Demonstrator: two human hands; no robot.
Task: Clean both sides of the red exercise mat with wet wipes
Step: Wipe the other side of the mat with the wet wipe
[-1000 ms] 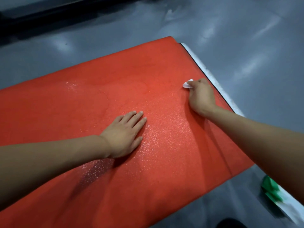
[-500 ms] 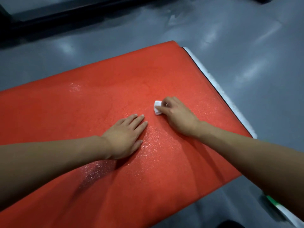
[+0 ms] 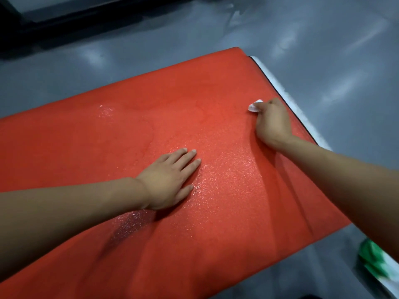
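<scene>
The red exercise mat (image 3: 164, 117) lies flat on the grey floor and fills most of the view, with wet glistening patches near its middle. My left hand (image 3: 170, 178) rests flat on the mat, fingers straight and together. My right hand (image 3: 272, 121) is near the mat's right edge, fingers curled round a small white wet wipe (image 3: 253, 106) that pokes out at the fingertips and touches the mat.
A white strip (image 3: 287, 93) with a dark border runs along the mat's right edge. A green and white packet (image 3: 375, 262) lies on the floor at the lower right. Glossy grey floor (image 3: 323, 50) surrounds the mat; a dark band (image 3: 64, 14) crosses the far left.
My right hand slid the wipe from the right edge to the mat's middle, then back out to the right edge. My left hand stayed flat in place.
</scene>
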